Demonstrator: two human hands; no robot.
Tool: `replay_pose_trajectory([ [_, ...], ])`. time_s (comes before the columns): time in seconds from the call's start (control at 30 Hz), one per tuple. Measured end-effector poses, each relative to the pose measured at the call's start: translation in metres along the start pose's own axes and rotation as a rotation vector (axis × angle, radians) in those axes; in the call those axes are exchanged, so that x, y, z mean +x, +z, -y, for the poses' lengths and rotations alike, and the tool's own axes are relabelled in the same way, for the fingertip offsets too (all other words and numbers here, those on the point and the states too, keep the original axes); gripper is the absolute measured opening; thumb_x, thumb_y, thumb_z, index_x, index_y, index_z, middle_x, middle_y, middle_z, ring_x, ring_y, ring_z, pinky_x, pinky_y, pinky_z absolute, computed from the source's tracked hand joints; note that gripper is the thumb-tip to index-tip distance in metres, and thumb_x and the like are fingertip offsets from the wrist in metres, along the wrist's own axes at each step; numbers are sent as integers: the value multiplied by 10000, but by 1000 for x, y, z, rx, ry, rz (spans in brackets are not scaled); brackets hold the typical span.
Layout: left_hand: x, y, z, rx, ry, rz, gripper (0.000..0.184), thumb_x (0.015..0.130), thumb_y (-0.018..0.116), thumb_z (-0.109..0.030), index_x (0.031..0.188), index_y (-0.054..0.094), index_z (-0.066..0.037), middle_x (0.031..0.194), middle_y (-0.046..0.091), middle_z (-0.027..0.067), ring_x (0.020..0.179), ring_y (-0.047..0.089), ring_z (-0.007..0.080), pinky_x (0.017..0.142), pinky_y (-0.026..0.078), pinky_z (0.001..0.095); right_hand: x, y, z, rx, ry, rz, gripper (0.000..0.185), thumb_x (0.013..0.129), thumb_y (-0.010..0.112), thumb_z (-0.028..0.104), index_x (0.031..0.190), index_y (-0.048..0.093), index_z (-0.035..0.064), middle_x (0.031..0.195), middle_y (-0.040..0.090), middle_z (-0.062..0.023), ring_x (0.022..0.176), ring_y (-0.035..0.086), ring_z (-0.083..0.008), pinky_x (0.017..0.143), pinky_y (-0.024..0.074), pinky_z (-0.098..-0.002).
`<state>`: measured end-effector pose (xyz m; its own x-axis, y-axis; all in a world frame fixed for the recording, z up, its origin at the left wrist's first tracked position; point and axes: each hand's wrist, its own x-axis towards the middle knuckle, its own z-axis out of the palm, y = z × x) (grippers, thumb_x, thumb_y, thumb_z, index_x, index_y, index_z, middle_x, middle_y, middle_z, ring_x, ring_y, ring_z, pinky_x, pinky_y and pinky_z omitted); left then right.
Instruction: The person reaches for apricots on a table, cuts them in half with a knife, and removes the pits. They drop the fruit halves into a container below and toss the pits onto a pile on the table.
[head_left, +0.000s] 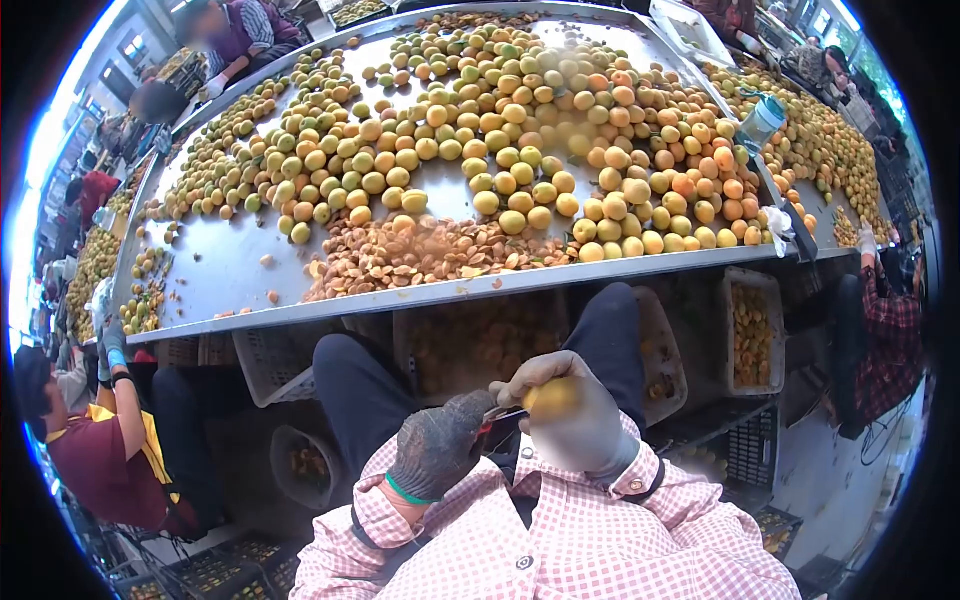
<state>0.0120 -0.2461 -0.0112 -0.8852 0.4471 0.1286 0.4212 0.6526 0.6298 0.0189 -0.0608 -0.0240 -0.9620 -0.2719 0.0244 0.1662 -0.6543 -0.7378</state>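
My right hand (582, 425), in a pale grey glove, holds a yellow apricot (553, 400) between fingers and palm, just in front of my chest. My left hand (438, 447), in a dark grey glove with a green cuff, is closed around a small tool (487, 428) with a red part. The tool's thin metal end points at the apricot, but the right fingers partly hide where they meet. Beyond my knees, a heap of brown apricot pits (400, 262) lies along the near edge of the metal table (215, 275).
Whole apricots (450, 115) cover much of the table. Below its edge stand a crate of apricot pieces (728, 335), another crate (262, 365) and a bucket (283, 472). A bottle (762, 122) stands at the right. Co-workers (110, 450) sit at both sides and across.
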Motion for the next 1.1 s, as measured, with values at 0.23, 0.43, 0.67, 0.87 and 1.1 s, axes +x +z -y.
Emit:
replay_pose_trajectory([
  [0.23,8,18,14,-15,38,-123,364,731,676,-93,1080,580,-120,824,657,155,721,642,366,594,508,423,3,8,-4,100,77,-125,334,818,621,-77,1088,482,63,1084,582,-100,1086,558,-182,995,414,-328],
  [0.43,28,15,10,-3,-23,-20,289,799,608,-104,1085,585,-137,894,665,121,785,653,333,605,520,396,11,8,-3,187,0,-112,324,837,620,-52,1107,477,56,1176,564,-134,1126,543,-200,999,405,-327],
  [0.67,39,42,24,110,-47,-59,214,824,575,-141,1037,581,-129,843,651,138,707,648,337,565,501,431,14,14,-21,87,-131,-423,305,890,602,34,1145,435,46,1165,567,-147,1105,555,-188,957,451,-287],
  [0.87,35,48,19,84,-103,50,270,835,623,-269,1049,562,-116,805,649,148,712,647,354,577,499,454,15,7,-6,-123,-77,-451,307,877,600,16,1138,441,41,1126,586,-137,1095,563,-181,951,460,-285],
  [1.1,42,33,10,-129,-67,130,356,848,630,-319,1083,529,-72,821,656,177,737,648,376,602,508,465,12,2,6,-152,-72,-270,324,843,616,-16,1137,490,38,1079,602,-94,1183,520,-210,995,423,-312],
])
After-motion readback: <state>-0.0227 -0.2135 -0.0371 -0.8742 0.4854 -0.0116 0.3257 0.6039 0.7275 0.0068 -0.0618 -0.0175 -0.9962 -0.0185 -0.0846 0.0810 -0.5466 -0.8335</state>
